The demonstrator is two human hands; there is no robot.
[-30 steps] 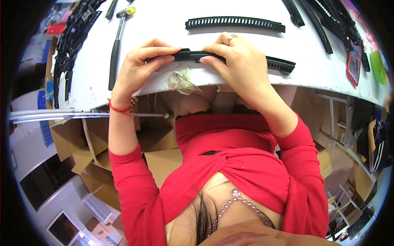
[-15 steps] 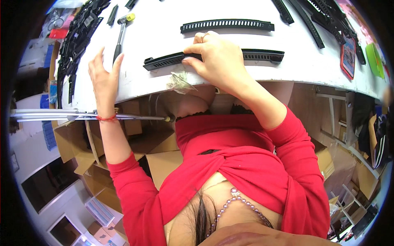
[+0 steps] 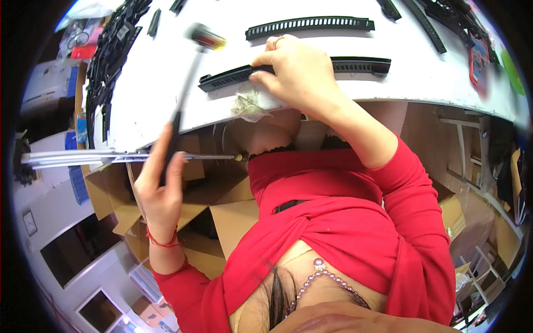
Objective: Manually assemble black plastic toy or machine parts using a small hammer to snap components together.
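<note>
My left hand (image 3: 161,186) is closed round the dark handle of a hammer (image 3: 190,83), lifted over the table's front edge. Its head, blurred by motion, has a yellow end and hangs above the white tabletop, left of the strips. With thumb and fingers, my right hand (image 3: 297,75) grips the middle of a black slotted plastic strip (image 3: 361,66) lying near the front edge. The fingers cover part of that strip. Parallel behind it lies a second black slotted strip (image 3: 311,25), untouched.
Many black plastic parts (image 3: 114,55) are heaped along the table's left side, and more strips (image 3: 425,25) lie at the far right. A red-edged phone (image 3: 478,64) rests on the right. A crumpled clear bag (image 3: 248,104) hangs at the front edge, with cardboard boxes (image 3: 233,222) below.
My left hand has taken hold of the hammer by its handle and raised it off the table, drawing back toward me. My right hand stays on the near strip.
</note>
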